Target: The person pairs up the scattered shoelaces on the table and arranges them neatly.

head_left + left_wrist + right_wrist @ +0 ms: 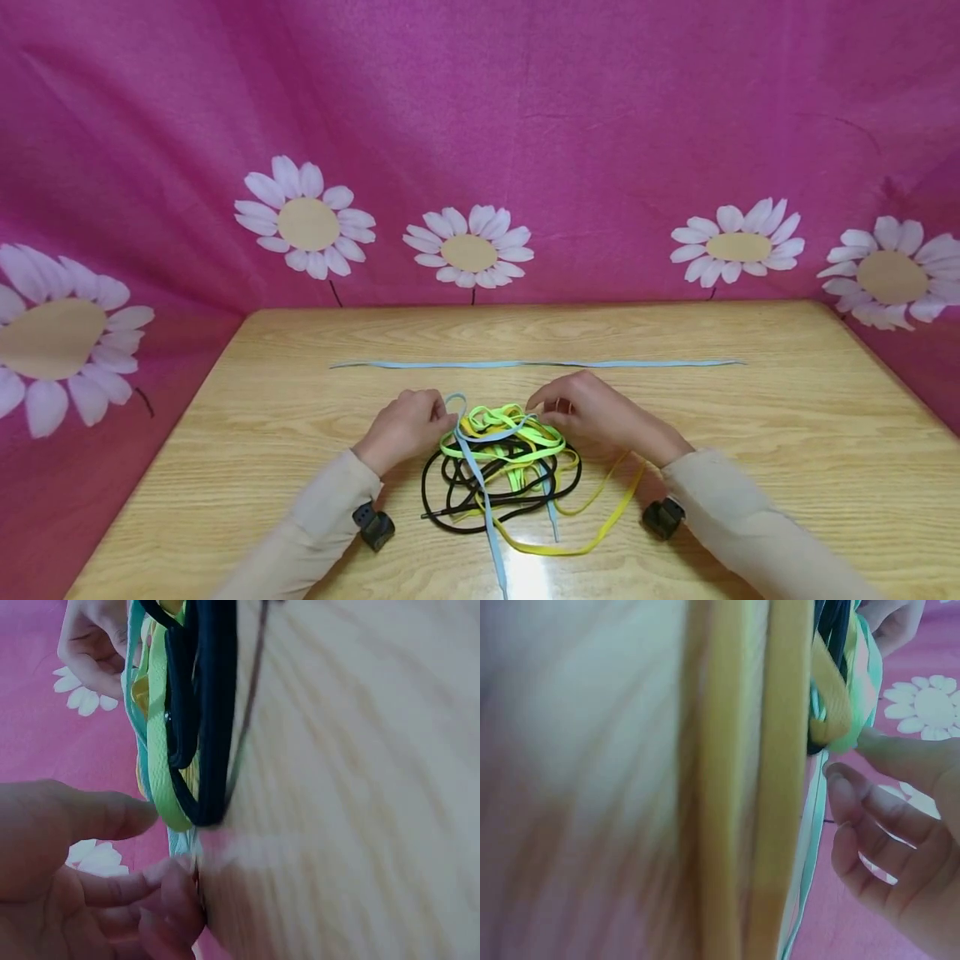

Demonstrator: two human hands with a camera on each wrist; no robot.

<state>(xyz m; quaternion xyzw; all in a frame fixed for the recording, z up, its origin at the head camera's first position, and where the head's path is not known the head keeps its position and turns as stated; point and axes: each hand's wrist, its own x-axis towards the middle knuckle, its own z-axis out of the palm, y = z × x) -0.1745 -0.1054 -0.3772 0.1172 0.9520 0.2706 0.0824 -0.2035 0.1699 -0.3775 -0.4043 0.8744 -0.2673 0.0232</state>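
Observation:
A tangled pile of shoelaces lies on the table: a black round lace (426,492), a neon green lace (558,448), a yellow lace (555,550) and a light blue lace (489,512). My left hand (408,425) is at the pile's left edge, beside a small blue loop. In the left wrist view its thumb (124,815) meets the green lace, apart from the bent fingers below. At the pile's right edge is my right hand (592,408). Its thumb (900,754) touches the green lace in the right wrist view, with a gap to the loosely bent fingers.
Another light blue shoelace (465,364) lies stretched straight across the table (285,433), beyond the pile. A pink cloth (585,125) with white daisies hangs behind and at both sides. Each wrist wears a small black camera (372,527).

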